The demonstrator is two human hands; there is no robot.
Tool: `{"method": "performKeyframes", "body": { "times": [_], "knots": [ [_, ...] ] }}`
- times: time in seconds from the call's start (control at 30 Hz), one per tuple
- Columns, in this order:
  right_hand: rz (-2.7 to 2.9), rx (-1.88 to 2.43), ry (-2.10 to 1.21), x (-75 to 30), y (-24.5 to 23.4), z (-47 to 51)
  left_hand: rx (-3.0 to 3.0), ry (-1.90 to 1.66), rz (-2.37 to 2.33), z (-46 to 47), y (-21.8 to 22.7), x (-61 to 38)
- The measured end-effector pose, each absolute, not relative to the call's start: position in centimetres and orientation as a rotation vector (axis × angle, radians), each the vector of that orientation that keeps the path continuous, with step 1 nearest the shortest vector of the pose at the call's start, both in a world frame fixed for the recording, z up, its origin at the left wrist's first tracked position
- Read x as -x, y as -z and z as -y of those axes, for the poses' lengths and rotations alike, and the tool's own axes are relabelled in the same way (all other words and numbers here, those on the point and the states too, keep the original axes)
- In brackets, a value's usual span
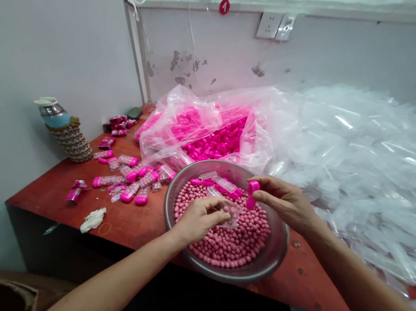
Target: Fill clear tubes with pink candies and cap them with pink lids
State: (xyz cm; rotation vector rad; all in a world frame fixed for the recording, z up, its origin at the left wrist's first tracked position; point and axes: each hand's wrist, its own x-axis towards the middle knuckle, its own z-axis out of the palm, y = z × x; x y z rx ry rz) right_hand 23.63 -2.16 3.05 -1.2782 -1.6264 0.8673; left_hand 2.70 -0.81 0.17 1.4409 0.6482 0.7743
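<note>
Over a metal bowl of pink beads, my left hand pinches a small clear plastic container with pink beads showing in it. My right hand, by the bowl's right rim, grips a bright pink plastic cap between thumb and fingers. The cap has a loop-shaped opening and is apart from the container. On top of the beads, near the far rim, lie several clear containers with pink caps. Part of the left-hand container is hidden behind my fingers.
Filled pink-capped containers lie scattered left of the bowl, by a crumpled white tissue. Behind stands a plastic bag of pink caps. Clear plastic containers are heaped on the right. A bottle in a knitted sleeve stands far left.
</note>
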Motion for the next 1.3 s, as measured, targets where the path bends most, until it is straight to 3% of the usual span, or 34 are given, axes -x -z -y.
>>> {"method": "performKeyframes", "body": {
  "times": [0.27,0.43,0.57,0.8,1.0,1.3],
  "knots": [
    [1.601,1.284,-0.899,-23.2,-2.3,2.5,-1.529,-0.723,-0.677,0.4,-0.2,-2.6],
    [1.332,1.265,-0.908,-24.2,0.1,1.7,-2.197,-0.278,-0.744,-0.8,0.6,-4.0],
    [1.231,1.225,-0.96,-24.8,0.9,1.7,-2.305,-0.092,-0.714,-0.4,1.6,-7.1],
    [1.23,1.197,-0.99,-25.0,0.8,1.8,-2.137,-0.141,-0.666,-0.1,1.1,-9.2],
    [1.131,1.13,-0.991,-25.2,0.9,1.7,-1.227,-0.394,-0.453,0.1,-0.3,-5.5],
    [1.546,1.194,-0.772,-24.2,-2.0,3.9,-1.52,-0.75,-0.545,1.1,-0.8,-3.3]
  ]
}}
